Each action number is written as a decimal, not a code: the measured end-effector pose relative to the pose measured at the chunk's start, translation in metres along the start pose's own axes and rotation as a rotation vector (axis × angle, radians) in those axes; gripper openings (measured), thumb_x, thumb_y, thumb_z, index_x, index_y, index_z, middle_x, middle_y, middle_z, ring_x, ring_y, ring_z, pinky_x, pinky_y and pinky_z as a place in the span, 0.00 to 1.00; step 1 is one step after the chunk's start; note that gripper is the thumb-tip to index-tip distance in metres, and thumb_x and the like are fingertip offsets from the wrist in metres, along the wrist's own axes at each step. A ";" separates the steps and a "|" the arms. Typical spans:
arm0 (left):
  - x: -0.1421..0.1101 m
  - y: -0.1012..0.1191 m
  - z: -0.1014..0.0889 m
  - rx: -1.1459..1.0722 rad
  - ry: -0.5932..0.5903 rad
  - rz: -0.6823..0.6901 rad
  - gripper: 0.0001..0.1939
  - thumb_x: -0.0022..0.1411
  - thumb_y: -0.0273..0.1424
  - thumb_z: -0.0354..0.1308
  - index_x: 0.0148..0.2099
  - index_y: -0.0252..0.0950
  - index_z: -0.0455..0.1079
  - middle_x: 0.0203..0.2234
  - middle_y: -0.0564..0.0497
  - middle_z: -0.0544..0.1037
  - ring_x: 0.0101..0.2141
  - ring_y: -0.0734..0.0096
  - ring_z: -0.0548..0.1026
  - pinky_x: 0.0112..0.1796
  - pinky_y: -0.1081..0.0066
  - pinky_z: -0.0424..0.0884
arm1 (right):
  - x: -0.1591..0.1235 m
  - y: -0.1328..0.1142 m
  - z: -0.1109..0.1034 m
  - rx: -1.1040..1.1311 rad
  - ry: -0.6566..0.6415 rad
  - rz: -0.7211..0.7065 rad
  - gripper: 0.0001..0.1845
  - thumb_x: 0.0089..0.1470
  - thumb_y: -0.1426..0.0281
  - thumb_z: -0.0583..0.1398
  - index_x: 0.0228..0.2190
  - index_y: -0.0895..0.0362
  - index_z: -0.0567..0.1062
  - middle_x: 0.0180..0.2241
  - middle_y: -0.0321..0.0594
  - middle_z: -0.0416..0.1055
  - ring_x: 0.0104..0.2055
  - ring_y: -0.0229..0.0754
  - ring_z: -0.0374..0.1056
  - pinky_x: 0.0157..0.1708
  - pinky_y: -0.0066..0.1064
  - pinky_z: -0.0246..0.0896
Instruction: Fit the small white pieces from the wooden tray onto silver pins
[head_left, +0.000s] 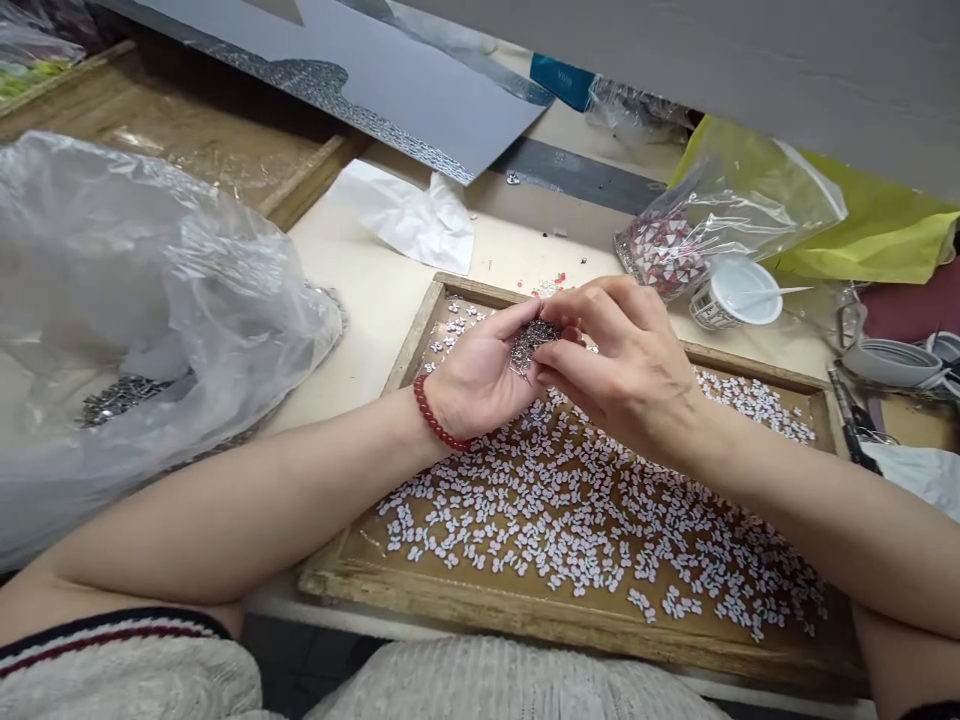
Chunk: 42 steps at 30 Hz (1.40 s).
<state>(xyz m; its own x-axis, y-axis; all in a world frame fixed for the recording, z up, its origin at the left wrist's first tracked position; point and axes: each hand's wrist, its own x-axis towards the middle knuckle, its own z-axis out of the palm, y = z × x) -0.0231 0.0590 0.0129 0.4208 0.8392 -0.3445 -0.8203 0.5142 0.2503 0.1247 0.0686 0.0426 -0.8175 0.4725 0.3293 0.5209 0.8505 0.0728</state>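
My left hand, with a red bead bracelet at its wrist, is cupped palm up around a pile of small silvery metal pieces. Bent over that palm, my right hand has its thumb and fingers drawn together at the pile's edge; what lies between the fingertips is too small to make out. Both hands are above a wooden tray. Many small white bow-shaped pieces lie spread over its brown bottom.
At left stands a clear plastic bag with more metal pieces inside. Crumpled tissue lies behind the tray. A white cup and a bag of red-and-white pieces are at back right. Another wooden tray sits at back left.
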 end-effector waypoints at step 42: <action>-0.003 -0.009 -0.004 0.122 0.081 -0.024 0.13 0.68 0.29 0.46 0.39 0.31 0.72 0.39 0.47 0.75 0.38 0.68 0.75 0.43 0.59 0.76 | -0.004 0.026 0.003 0.191 0.072 0.159 0.07 0.56 0.69 0.57 0.32 0.56 0.75 0.38 0.43 0.68 0.41 0.44 0.59 0.40 0.37 0.56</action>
<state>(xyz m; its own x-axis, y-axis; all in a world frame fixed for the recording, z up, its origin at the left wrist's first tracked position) -0.0184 0.0508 0.0082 0.4029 0.8118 -0.4227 -0.7551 0.5558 0.3478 0.1408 0.0895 0.0403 -0.7059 0.5920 0.3890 0.5800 0.7983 -0.1622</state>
